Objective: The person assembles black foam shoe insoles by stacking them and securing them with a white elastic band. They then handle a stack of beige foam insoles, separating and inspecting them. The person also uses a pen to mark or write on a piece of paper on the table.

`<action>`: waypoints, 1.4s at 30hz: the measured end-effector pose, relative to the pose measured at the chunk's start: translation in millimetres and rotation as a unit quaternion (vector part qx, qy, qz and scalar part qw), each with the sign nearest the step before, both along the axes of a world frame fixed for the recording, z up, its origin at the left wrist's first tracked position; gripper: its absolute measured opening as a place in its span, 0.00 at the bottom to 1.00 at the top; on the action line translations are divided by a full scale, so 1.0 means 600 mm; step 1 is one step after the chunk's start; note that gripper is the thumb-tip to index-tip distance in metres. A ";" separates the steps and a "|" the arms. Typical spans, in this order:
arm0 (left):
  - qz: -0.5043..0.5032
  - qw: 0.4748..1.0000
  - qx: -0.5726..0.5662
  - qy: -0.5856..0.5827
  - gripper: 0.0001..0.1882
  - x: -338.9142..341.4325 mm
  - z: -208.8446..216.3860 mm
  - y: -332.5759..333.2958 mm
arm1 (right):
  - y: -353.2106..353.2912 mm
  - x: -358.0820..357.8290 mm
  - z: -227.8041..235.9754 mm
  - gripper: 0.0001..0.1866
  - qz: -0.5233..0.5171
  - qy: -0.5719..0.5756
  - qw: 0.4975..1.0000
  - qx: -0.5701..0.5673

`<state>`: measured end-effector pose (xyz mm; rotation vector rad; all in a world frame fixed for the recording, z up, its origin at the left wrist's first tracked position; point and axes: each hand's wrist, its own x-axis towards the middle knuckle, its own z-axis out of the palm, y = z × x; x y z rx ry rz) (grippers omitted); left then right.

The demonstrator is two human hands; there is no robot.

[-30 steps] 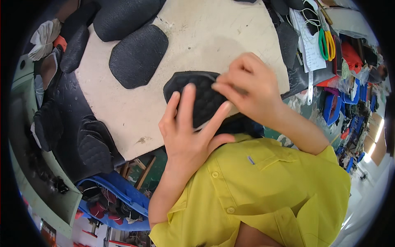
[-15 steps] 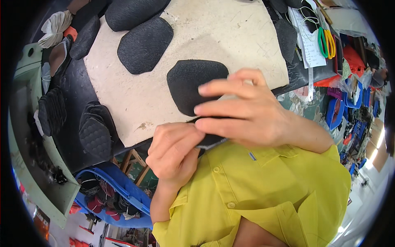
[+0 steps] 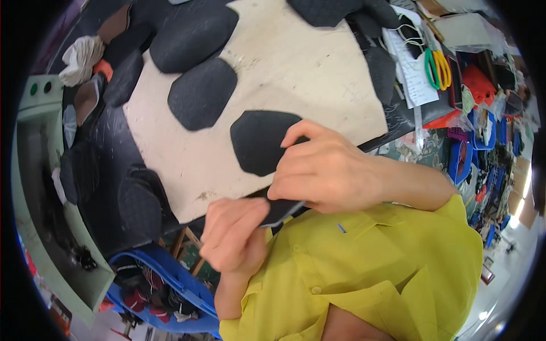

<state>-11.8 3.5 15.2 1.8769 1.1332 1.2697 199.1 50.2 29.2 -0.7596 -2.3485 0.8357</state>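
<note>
Both left grip [image 3: 236, 236] and right grip [image 3: 327, 173] pinch a dark, pale-edged piece [image 3: 281, 212] near a matte, many-sided black pad [image 3: 257, 143]

I have a board [image 3: 307, 74] lying on the table [image 3: 111, 136]; on it, one pad [image 3: 202, 94] sits farther left, another pad [image 3: 259, 142] nearer, its edge behind the right hand [image 3: 330, 173]. A pad stack [image 3: 141, 204] lies left of the board; nearer, off the table, stands a tub [image 3: 179, 282]. To my right, scissors [image 3: 437, 69] overlap a paper sheet [image 3: 410, 85]
</note>
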 end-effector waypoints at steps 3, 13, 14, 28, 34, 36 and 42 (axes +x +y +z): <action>0.166 0.981 -0.087 0.044 0.12 -0.053 0.014 -0.022 | 0.032 0.023 0.000 0.07 -0.049 -0.012 0.998 0.047; 0.299 0.868 0.139 0.370 0.17 -0.155 -0.004 0.027 | 0.252 0.163 0.007 0.29 -0.358 -0.392 0.812 0.243; 0.197 0.899 0.139 0.366 0.16 -0.128 -0.020 0.025 | 0.248 0.158 -0.004 0.29 -0.362 -0.399 0.801 0.261; 0.045 0.968 0.091 0.231 0.14 -0.024 -0.088 -0.032 | 0.108 0.126 0.034 0.15 -0.307 0.094 0.936 -0.145; 0.061 0.969 0.080 0.225 0.13 -0.016 -0.094 -0.030 | 0.032 0.035 -0.010 0.08 -0.272 0.083 0.867 -0.409; 0.071 0.969 0.078 0.223 0.12 -0.013 -0.098 -0.030 | 0.029 0.024 -0.019 0.08 -0.283 0.075 0.846 -0.445; 0.091 0.968 0.090 0.216 0.12 -0.011 -0.110 -0.031 | 0.030 0.003 -0.041 0.10 -0.294 0.063 0.851 -0.431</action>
